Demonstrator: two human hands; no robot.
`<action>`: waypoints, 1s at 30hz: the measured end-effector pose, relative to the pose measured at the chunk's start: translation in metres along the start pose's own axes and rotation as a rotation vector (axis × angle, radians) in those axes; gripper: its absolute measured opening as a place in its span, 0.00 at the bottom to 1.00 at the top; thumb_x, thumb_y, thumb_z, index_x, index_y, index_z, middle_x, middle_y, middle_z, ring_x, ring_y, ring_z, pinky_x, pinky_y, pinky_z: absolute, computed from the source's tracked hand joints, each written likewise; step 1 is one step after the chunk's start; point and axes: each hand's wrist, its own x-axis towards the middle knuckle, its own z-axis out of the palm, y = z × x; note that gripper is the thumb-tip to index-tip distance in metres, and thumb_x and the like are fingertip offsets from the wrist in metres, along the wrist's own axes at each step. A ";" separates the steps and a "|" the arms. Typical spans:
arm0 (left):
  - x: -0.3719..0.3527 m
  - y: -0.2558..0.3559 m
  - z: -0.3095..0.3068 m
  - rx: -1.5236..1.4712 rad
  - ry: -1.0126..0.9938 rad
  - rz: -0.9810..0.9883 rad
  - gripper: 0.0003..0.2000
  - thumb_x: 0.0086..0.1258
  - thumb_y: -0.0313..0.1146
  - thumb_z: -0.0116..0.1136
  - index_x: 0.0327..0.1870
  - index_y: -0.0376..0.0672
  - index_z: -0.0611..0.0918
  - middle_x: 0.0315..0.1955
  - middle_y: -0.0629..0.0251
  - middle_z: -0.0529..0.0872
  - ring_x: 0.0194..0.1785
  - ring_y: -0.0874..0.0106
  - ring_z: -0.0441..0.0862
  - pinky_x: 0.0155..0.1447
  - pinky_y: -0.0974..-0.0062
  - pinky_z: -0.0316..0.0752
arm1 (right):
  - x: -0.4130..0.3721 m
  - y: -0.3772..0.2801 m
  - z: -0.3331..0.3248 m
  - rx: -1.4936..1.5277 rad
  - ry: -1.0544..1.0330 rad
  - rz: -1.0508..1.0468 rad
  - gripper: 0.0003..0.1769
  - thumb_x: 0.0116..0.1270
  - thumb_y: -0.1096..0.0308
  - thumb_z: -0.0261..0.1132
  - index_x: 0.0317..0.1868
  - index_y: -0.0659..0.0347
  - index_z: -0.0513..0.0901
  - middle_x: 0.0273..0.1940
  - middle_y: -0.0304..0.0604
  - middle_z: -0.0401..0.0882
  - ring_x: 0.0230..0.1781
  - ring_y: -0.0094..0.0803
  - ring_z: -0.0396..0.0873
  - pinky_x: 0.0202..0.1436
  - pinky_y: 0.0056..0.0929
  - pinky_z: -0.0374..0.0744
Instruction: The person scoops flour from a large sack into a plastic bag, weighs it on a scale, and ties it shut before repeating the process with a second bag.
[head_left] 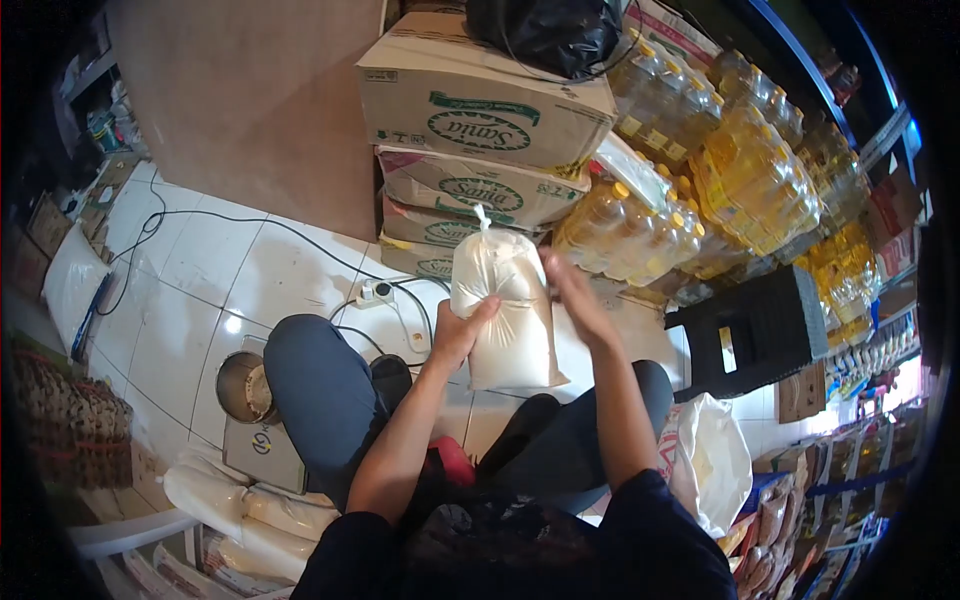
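Observation:
A clear plastic bag of white powder or fine grains [512, 330] is held up in front of me, its top twisted into a knot that points upward. My left hand [466, 332] grips the bag's left side, thumb pressed across its front. Beside the bag's upper right edge is my right hand [580, 295], slightly blurred, with fingers stretched out and the palm turned toward the plastic. Under the bag lies the white tiled floor between my bent legs.
Sania cartons [480, 100] are stacked ahead, with shrink-wrapped bottles of yellow oil [755, 175] to their right. A power strip [378, 292] and cables lie on the floor. Left are a metal can [240, 388] and filled bags [245, 510]; right, an open white sack [712, 465] and black stool [750, 330].

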 end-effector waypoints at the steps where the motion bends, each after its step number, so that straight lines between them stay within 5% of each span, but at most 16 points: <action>1: 0.000 -0.004 -0.008 -0.021 -0.008 -0.051 0.17 0.63 0.39 0.65 0.45 0.33 0.82 0.34 0.63 0.86 0.35 0.75 0.83 0.40 0.78 0.78 | -0.004 0.011 0.006 0.173 -0.104 0.071 0.27 0.72 0.49 0.53 0.56 0.66 0.71 0.52 0.46 0.74 0.46 0.28 0.72 0.47 0.27 0.72; 2: 0.001 -0.007 -0.014 -0.040 -0.019 -0.106 0.18 0.63 0.39 0.65 0.45 0.33 0.82 0.34 0.63 0.86 0.35 0.75 0.83 0.40 0.78 0.78 | -0.008 0.017 0.015 0.350 -0.204 0.145 0.31 0.71 0.46 0.53 0.59 0.66 0.69 0.58 0.46 0.70 0.51 0.27 0.71 0.52 0.26 0.71; 3: 0.001 -0.010 -0.019 -0.019 -0.038 -0.140 0.20 0.62 0.41 0.66 0.45 0.33 0.81 0.34 0.62 0.86 0.35 0.76 0.83 0.40 0.78 0.77 | -0.010 0.020 0.023 0.471 -0.159 0.189 0.28 0.69 0.51 0.59 0.56 0.67 0.73 0.53 0.47 0.76 0.50 0.26 0.73 0.51 0.27 0.73; 7: 0.000 -0.022 -0.026 0.047 -0.102 -0.147 0.29 0.57 0.51 0.69 0.48 0.32 0.79 0.37 0.64 0.84 0.39 0.77 0.80 0.43 0.78 0.75 | -0.007 0.047 0.044 0.176 0.098 0.036 0.18 0.61 0.65 0.68 0.47 0.69 0.80 0.38 0.43 0.83 0.40 0.27 0.79 0.44 0.26 0.75; 10: 0.001 -0.032 -0.018 -0.063 0.031 0.004 0.32 0.56 0.53 0.70 0.49 0.33 0.78 0.40 0.64 0.83 0.40 0.77 0.79 0.43 0.79 0.75 | -0.014 0.055 0.046 0.081 0.137 -0.028 0.18 0.61 0.64 0.67 0.46 0.70 0.79 0.38 0.45 0.83 0.40 0.28 0.79 0.45 0.26 0.75; 13: 0.004 -0.034 -0.019 -0.069 0.099 -0.019 0.25 0.62 0.46 0.66 0.50 0.33 0.78 0.41 0.63 0.84 0.41 0.76 0.80 0.43 0.77 0.76 | -0.017 0.053 0.040 -0.041 0.060 -0.018 0.25 0.59 0.60 0.69 0.51 0.69 0.77 0.41 0.49 0.82 0.43 0.33 0.80 0.50 0.29 0.75; 17: 0.005 -0.024 -0.013 -0.106 0.193 -0.099 0.16 0.67 0.36 0.62 0.48 0.33 0.80 0.37 0.63 0.85 0.38 0.75 0.82 0.42 0.78 0.77 | -0.016 0.061 0.042 -0.237 0.153 -0.296 0.40 0.55 0.54 0.72 0.63 0.65 0.66 0.50 0.52 0.78 0.52 0.39 0.76 0.57 0.34 0.72; 26: 0.002 -0.030 -0.021 0.156 -0.149 -0.030 0.31 0.58 0.41 0.70 0.59 0.35 0.70 0.49 0.62 0.79 0.52 0.73 0.76 0.56 0.75 0.72 | -0.007 0.062 0.046 0.372 0.318 0.027 0.15 0.64 0.66 0.66 0.45 0.70 0.82 0.38 0.41 0.84 0.37 0.24 0.79 0.42 0.23 0.76; 28: -0.003 -0.038 -0.017 0.354 -0.189 0.058 0.34 0.56 0.42 0.72 0.60 0.36 0.69 0.50 0.62 0.78 0.52 0.74 0.76 0.56 0.74 0.72 | -0.003 0.065 0.041 0.528 0.398 0.126 0.16 0.65 0.66 0.65 0.48 0.70 0.80 0.41 0.42 0.82 0.38 0.24 0.79 0.42 0.22 0.76; 30: -0.002 -0.039 -0.013 0.198 -0.111 -0.049 0.29 0.57 0.38 0.72 0.56 0.36 0.72 0.47 0.62 0.80 0.47 0.74 0.79 0.51 0.76 0.75 | -0.002 0.068 0.033 0.630 0.311 0.176 0.22 0.65 0.63 0.65 0.54 0.71 0.75 0.47 0.45 0.80 0.42 0.26 0.79 0.45 0.24 0.76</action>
